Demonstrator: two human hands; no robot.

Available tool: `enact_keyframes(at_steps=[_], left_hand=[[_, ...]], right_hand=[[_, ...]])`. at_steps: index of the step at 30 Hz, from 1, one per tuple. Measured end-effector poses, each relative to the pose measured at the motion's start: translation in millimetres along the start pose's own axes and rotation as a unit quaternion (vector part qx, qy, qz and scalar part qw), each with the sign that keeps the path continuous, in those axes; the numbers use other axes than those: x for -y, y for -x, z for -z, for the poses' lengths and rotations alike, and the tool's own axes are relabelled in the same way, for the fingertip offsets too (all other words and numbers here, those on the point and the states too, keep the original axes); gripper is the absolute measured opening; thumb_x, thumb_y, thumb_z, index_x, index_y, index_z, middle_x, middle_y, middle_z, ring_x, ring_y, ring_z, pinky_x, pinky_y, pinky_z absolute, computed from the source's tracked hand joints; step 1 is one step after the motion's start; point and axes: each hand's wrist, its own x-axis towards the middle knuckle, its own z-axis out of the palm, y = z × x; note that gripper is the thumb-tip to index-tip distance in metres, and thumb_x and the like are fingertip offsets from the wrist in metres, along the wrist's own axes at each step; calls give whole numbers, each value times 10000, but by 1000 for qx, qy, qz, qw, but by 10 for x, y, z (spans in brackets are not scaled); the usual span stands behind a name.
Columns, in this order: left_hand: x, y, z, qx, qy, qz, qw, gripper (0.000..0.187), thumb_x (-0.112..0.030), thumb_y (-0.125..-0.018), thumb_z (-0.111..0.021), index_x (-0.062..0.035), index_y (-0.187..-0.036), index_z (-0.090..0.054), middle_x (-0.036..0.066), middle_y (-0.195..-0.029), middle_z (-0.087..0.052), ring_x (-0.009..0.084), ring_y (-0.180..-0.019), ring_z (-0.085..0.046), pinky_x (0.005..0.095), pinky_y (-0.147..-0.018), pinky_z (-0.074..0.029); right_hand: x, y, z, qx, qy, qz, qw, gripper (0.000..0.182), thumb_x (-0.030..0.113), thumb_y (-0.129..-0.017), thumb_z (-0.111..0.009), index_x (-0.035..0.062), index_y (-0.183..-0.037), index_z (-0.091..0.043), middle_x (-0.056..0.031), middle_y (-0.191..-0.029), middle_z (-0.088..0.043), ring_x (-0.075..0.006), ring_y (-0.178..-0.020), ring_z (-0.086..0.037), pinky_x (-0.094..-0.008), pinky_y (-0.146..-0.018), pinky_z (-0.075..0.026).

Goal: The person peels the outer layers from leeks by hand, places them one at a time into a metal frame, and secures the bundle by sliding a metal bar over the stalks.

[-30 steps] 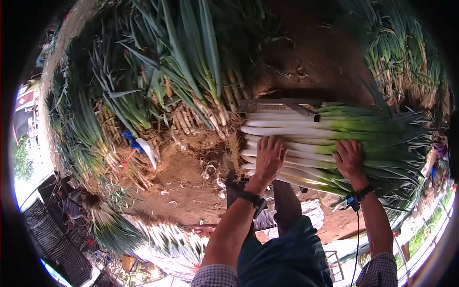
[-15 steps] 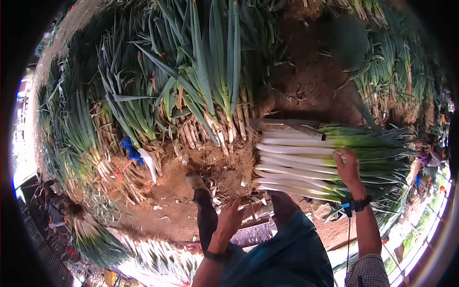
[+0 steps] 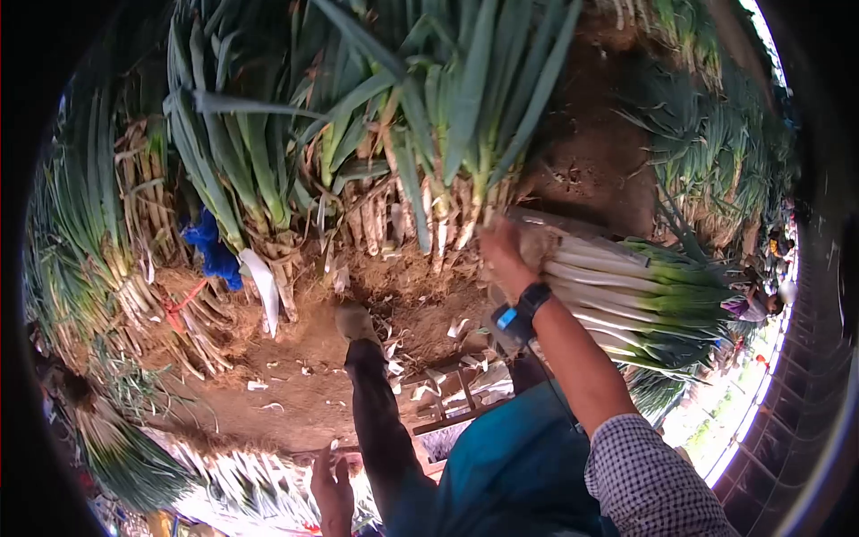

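Note:
My right hand [image 3: 505,254], with a watch on its wrist, is at the root end of the standing leeks [image 3: 447,210], whose soil-stained stalks and long green leaves fill the upper middle. Its fingers are smeared and partly hidden, so whether they grip a stalk cannot be told. Just to its right lies a row of cleaned leeks [image 3: 617,291], white stalks toward the hand and green tops to the right. Low in the view, my left hand [image 3: 333,494] hangs beside my leg, fingers apart and holding nothing.
More leeks [image 3: 725,143] stand at upper right, and a leek bundle [image 3: 125,447] lies at lower left. Blue cloth [image 3: 213,249] is tucked among the left stalks. Peeled scraps [image 3: 394,367] litter the soil around my boot [image 3: 354,322]. A person [image 3: 756,304] is at far right.
My right hand has left the cleaned leeks and moved left to the standing ones. My left hand has dropped lower and to the left. The view has shifted and tilted.

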Motion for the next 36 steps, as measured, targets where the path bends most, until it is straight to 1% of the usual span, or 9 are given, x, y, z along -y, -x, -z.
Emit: enact_keyframes(at_steps=[1, 5, 8, 19, 21, 22, 25, 31, 36], left_hand=[[276, 40, -18, 6, -3, 9, 1000, 391, -116, -952, -640, 44, -1306, -592, 234, -1127, -695, 359, -1036, -685, 425, -907, -525], [555, 123, -56, 54, -52, 71, 995, 408, -140, -952, -647, 30, -1318, -586, 243, -1216, -662, 391, -1058, -657, 449, -911, -524], [572, 73, -146, 66, -38, 51, 996, 408, -124, -948, -651, 33, -1318, -582, 245, -1223, -661, 399, -1073, -655, 463, -913, -523], [24, -137, -290, 58, 2, 0, 998, 415, -99, -932, -655, 36, -1318, -580, 242, -1138, -686, 387, -1027, -685, 458, -895, -541], [-93, -222, -365, 79, 14, 5, 997, 411, -109, -939, -655, 39, -1315, -578, 242, -1173, -667, 390, -1091, -656, 462, -936, -520], [-194, -274, -411, 75, -8, -20, 997, 415, -112, -935, -662, 39, -1313, -578, 244, -1188, -658, 393, -1119, -639, 464, -957, -507], [-561, -458, -567, 57, -15, -80, 995, 444, -112, -897, -710, 32, -1297, -582, 246, -1258, -610, 427, -1210, -555, 492, -1025, -453], [-1769, -802, -1056, 29, 64, -246, 967, 986, -307, -678, -935, 35, -1440, -411, 282, -1345, -529, 447, -1232, -502, 546, -1070, -348], [-2044, -634, -1431, 19, 158, -139, 977, 663, -229, -856, -808, -29, -1407, -497, 252, -1057, -703, 423, -957, -705, 471, -770, -561]], right_hand=[[-115, -26, -188, -75, 159, 50, 983, 342, 150, -879, -668, 7, -1189, -650, -228, -1034, -678, -372, -955, -657, -442, -823, -513], [50, -225, -203, -42, 51, 91, 994, 334, 146, -832, -690, 28, -1144, -668, -174, -937, -653, -330, -875, -626, -421, -784, -501], [321, -450, -216, 54, -211, -187, 958, 404, 230, -748, -768, -44, -1030, -676, -133, -845, -689, -258, -772, -637, -379, -717, -519], [448, -520, -1055, -89, -499, -76, 859, 262, 13, -826, -639, -11, -1085, -669, -73, -910, -705, -146, -806, -639, -312, -685, -516], [349, -524, -931, -32, -442, -114, 889, 197, -69, -860, -606, -32, -1038, -680, -55, -912, -717, -144, -785, -647, -293, -685, -522], [320, -515, -917, -33, -574, -57, 816, 127, -52, -858, -651, -36, -974, -701, -58, -856, -704, -158, -732, -635, -294, -635, -488], [250, -291, -408, 125, -381, -102, 911, 290, 233, -795, -828, 9, -954, -734, -64, -910, -700, -152, -785, -603, -337, -718, -490], [641, 644, 725, 204, -603, -43, 770, 546, 302, -788, -833, 24, -1226, -664, -35, -1006, -677, -157, -876, -643, -299, -780, -530], [986, 928, 1198, 189, -610, -25, 769, 576, 295, -753, -878, -20, -1176, -645, -102, -986, -704, -157, -776, -705, -281, -654, -600]])
